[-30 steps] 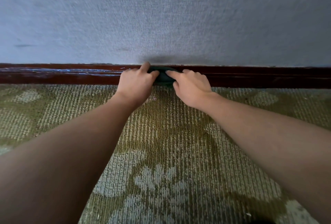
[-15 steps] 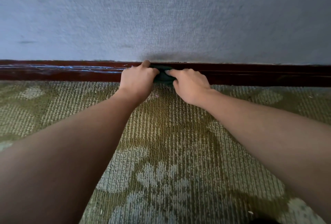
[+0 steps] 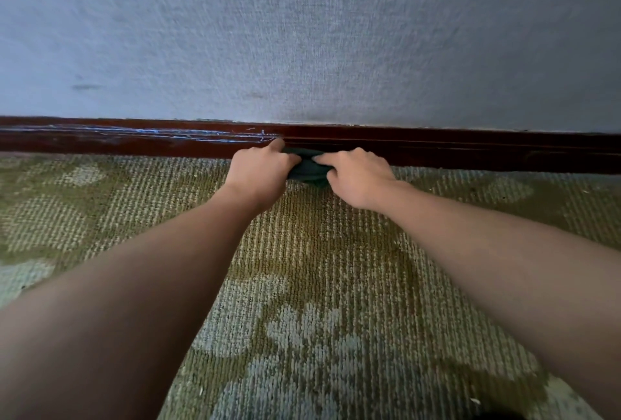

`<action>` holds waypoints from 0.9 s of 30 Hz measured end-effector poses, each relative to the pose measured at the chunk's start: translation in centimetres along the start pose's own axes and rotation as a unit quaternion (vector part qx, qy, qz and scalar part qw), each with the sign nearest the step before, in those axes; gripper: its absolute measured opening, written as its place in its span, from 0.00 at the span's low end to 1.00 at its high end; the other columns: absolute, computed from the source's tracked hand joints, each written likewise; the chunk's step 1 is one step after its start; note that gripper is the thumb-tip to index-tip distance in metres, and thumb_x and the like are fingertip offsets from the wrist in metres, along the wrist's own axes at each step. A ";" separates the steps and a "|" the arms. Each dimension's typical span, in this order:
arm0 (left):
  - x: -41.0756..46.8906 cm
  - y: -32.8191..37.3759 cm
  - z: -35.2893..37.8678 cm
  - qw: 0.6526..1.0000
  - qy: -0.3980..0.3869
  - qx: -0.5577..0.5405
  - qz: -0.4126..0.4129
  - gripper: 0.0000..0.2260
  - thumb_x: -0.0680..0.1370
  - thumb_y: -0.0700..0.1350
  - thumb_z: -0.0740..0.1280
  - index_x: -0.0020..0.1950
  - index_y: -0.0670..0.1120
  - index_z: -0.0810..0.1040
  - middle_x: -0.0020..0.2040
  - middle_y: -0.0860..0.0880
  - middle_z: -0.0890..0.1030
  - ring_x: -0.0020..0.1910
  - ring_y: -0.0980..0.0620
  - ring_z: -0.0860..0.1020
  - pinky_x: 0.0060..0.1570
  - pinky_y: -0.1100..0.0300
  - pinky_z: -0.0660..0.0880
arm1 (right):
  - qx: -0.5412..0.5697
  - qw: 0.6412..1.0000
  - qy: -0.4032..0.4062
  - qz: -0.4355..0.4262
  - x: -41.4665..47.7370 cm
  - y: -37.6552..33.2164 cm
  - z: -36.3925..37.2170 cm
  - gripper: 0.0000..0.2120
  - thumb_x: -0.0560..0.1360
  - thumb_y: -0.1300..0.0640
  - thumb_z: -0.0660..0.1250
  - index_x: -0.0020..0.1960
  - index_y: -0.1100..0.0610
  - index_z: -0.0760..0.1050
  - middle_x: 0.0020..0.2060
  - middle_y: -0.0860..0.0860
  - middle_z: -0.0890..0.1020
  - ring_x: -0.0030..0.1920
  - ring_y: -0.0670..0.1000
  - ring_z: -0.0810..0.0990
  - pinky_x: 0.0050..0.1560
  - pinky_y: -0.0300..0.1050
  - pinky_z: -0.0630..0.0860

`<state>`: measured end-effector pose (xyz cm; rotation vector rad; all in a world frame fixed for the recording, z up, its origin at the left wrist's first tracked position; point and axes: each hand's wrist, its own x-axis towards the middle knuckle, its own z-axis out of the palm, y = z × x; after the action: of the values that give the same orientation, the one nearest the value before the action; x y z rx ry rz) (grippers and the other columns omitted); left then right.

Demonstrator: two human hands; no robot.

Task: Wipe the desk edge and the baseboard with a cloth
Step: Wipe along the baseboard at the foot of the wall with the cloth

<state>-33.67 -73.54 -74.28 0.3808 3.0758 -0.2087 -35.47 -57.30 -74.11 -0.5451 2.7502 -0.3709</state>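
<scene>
A dark red-brown wooden baseboard [image 3: 470, 151] runs across the view where the grey-blue wall meets the carpet. A dark green cloth [image 3: 307, 171] is bunched low against the baseboard, at the carpet line. My left hand [image 3: 260, 172] grips the cloth's left side with curled fingers. My right hand [image 3: 358, 177] grips its right side, thumb and forefinger pinching the top. Most of the cloth is hidden between the two hands. Pale blue-white streaks mark the baseboard to the left of my hands. No desk is in view.
A grey-blue textured wall [image 3: 302, 33] fills the upper half, with a small dark smudge [image 3: 85, 87] at the left. A green carpet [image 3: 302, 302] with pale flower shapes covers the floor below my arms.
Both hands with the cloth have dropped from the baseboard's upper edge to its lower part at the carpet, and more of the cloth shows between them.
</scene>
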 end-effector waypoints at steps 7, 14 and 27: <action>1.9 0.6 0.0 0.999 0.038 -0.023 -0.022 0.14 0.77 0.41 0.62 0.62 0.52 0.76 0.53 0.45 0.75 0.42 0.41 0.79 0.32 0.57 0.65 | -0.013 0.999 0.046 0.013 1.0 0.7 -0.9 0.20 0.80 0.57 0.52 0.70 0.45 0.65 0.52 0.56 0.80 0.45 0.57 0.78 0.37 0.44 0.67; 2.2 0.1 1.4 0.998 0.037 -0.025 -0.032 0.14 0.77 0.40 0.62 0.60 0.51 0.77 0.51 0.46 0.75 0.41 0.41 0.79 0.31 0.58 0.64 | -0.031 0.999 0.030 0.006 1.8 0.4 -0.2 0.21 0.80 0.60 0.52 0.70 0.45 0.64 0.55 0.57 0.79 0.50 0.58 0.78 0.40 0.44 0.67; 1.5 -1.3 3.4 0.998 0.029 -0.017 -0.059 0.15 0.73 0.38 0.66 0.58 0.50 0.78 0.52 0.44 0.76 0.40 0.42 0.79 0.32 0.58 0.63 | -0.067 0.997 0.040 -0.001 3.5 -1.1 2.5 0.24 0.78 0.63 0.55 0.70 0.45 0.64 0.50 0.56 0.80 0.46 0.58 0.78 0.37 0.45 0.66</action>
<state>-35.39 -74.85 -77.52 0.2063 3.1582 -0.1521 -37.27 -60.21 -76.92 -0.5773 2.8670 -0.2127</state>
